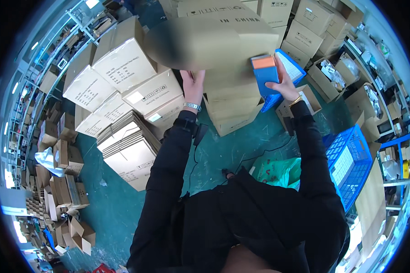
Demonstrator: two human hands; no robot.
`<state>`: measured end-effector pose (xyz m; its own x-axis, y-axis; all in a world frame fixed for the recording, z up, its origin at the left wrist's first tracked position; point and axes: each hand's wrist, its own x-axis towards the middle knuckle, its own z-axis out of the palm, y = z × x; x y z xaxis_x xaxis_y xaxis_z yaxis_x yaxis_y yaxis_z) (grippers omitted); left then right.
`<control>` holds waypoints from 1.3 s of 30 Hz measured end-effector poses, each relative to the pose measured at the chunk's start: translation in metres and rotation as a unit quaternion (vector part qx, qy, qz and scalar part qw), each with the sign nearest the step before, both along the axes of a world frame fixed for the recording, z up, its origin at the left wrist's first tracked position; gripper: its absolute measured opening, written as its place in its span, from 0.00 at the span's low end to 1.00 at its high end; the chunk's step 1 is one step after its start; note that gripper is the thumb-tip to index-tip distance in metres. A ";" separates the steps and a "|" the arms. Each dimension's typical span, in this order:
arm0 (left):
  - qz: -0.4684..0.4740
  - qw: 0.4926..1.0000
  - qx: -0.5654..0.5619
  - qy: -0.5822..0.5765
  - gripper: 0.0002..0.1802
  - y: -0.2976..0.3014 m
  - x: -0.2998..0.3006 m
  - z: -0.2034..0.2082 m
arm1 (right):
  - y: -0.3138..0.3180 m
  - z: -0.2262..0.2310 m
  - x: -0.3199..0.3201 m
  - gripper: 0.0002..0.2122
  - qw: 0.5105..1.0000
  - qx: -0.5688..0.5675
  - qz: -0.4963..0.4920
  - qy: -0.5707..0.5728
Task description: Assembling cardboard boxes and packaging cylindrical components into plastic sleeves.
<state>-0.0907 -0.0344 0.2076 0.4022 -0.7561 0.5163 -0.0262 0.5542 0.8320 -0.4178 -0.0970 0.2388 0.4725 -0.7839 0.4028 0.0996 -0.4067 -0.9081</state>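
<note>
Btwn L hand (193, 87) & R hand (284, 84), cartons (236, 102) block straight path. Free rm: green floor (225, 152) in mid, w/ thin cable (266, 151) across. Stacked boxes (123, 68) bar L; lower blue crate (357, 175) bars R.

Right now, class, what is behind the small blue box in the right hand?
Parts of a blue basket show behind the small blue box. What lies directly behind the box and right hand is covered.

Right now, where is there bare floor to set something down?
Green floor lies mostly bare left of the wearer, between the flattened cartons and the open boxes. A second patch lies between the middle carton and the wearer, crossed by black cables. Crowded: the right, with green bag and blue crate.
</note>
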 end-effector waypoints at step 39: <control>0.056 0.971 0.226 -0.052 0.18 0.164 0.140 -0.013 | 0.145 0.089 0.218 0.41 0.968 -0.238 0.076 0.032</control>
<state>0.0490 0.1299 0.1945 0.4591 -0.8692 0.1839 -0.1617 0.1218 0.9793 -0.2000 0.0480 0.3282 0.6042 -0.4356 0.6673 0.1406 -0.7659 -0.6273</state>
